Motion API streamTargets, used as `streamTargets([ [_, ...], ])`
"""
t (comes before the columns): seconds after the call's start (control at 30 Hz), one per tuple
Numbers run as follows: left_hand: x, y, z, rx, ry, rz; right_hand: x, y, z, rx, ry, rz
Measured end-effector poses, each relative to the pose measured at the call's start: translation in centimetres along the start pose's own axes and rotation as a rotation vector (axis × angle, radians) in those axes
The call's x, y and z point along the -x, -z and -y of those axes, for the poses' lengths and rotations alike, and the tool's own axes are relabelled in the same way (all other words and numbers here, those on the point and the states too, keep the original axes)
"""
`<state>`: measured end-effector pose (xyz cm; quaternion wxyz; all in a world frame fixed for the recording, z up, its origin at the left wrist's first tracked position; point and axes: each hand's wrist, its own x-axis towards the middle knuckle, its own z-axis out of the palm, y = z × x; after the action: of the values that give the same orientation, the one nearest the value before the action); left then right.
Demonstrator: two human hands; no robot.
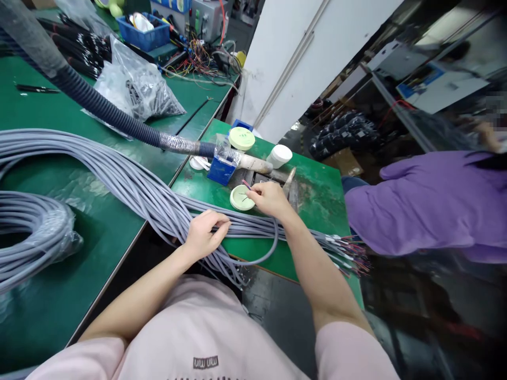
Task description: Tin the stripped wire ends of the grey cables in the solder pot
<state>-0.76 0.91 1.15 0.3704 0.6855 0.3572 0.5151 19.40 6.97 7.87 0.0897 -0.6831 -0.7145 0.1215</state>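
A: Why that hold?
B: Right hand [270, 198] pinches wire ends [246, 184] over the pale dish [237, 202], right-hand bench [322, 206]; probably to leave tips free. Left hand [205, 232], nearer, apart, rests over grey cables [132, 184], perhaps steadying them.
A: Unclear?
B: Whether the left grips anything: can't tell. Cables run out of view, left.

The left edge cuts off the coiled grey cable wrapped in clear plastic [51, 237], the right edge crops the co-worker in a purple top [420, 206], and the thin coloured wires [246, 184] pinched by the bare right hand [271, 198] are too fine to tell whether their tips touch the shallow pale-green round dish [235, 202].
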Motion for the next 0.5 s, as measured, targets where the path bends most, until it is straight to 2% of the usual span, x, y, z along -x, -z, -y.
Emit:
streamTargets([
  [0.1, 0.1, -0.1, 0.2, -0.045, -0.054, -0.001, -0.8, -0.7, 0.2, 0.152, -0.028, 0.095],
  [0.27, 0.0, -0.1, 0.5, -0.124, -0.225, -0.045, -1.4, -1.4, 0.6, 0.336, -0.037, 0.171],
  [0.4, -0.1, -0.1, 0.4, -0.164, -0.281, -0.059, -1.5, -1.6, 1.0, 0.381, -0.048, 0.205],
  [0.5, -0.1, 0.0, 0.3, -0.172, -0.288, -0.063, -1.3, -0.9, 0.8, 0.354, -0.036, 0.185],
])
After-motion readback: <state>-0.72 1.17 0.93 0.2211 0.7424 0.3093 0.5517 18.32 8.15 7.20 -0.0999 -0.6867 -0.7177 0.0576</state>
